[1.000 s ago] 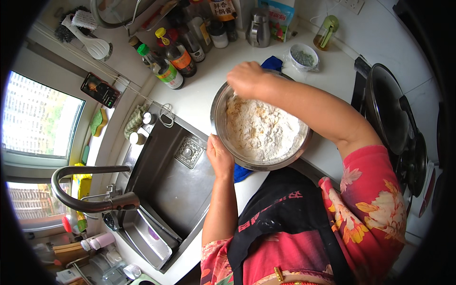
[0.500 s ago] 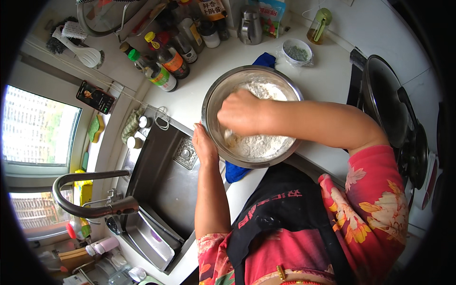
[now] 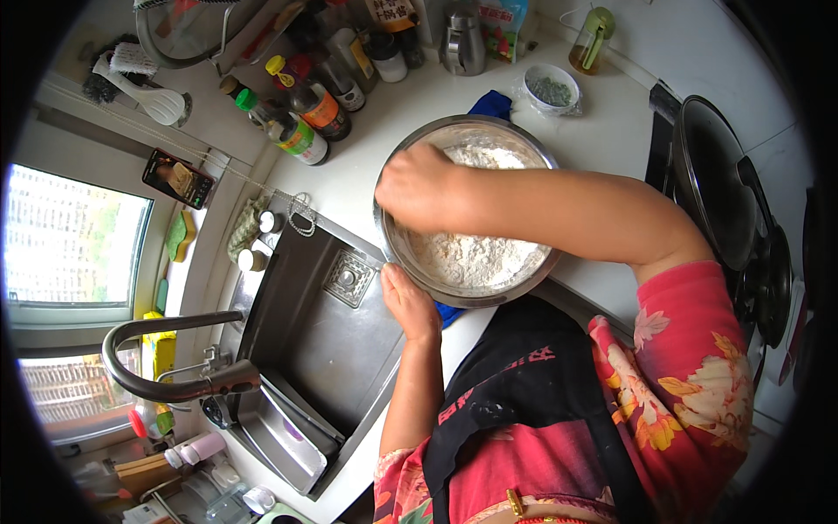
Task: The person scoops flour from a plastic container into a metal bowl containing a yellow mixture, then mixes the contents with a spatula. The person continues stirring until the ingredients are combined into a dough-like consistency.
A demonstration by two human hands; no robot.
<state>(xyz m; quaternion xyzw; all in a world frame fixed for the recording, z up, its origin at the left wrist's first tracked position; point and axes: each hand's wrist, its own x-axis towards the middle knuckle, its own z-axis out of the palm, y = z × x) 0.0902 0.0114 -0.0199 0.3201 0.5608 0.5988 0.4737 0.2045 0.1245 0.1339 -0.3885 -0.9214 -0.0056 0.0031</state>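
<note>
Rests the left hand (image 3: 410, 304) against the near-left outer side of a wide metal bowl (image 3: 476, 131), fingers together and straight rather than wrapped round, likely bracing more than gripping. Curls the right hand (image 3: 421, 188) over the left part of the same metal bowl, knuckles up and blurred; cannot tell, with fingertips hidden, whether gripping anything. Holds loose white flour (image 3: 480, 258) inside, patched with pale yellow, showing on both sides of the right forearm. Sits on the white counter (image 3: 349, 192) between the sink (image 3: 349, 336) and the body, probably kept close for easy pressing from above. Shows a blue cloth (image 3: 492, 106) poking out from underneath, presumably laid there against sliding. Keeps a small bowl (image 3: 552, 90) of green bits under clear wrap farther back, perhaps covered against stray powder. Props a lit phone (image 3: 178, 178) beside the window, seemingly angled for viewing. Bears red characters across the black apron (image 3: 524, 384), partly lost in folds. Wears a green-and-white label on the green-capped bottle (image 3: 284, 129) and an orange one on the yellow-capped bottle (image 3: 319, 105), with fine print too small to make out. Has large dark characters on a pale label (image 3: 393, 12) behind, and pale lettering on a blue bag (image 3: 502, 26) by the wall.
</note>
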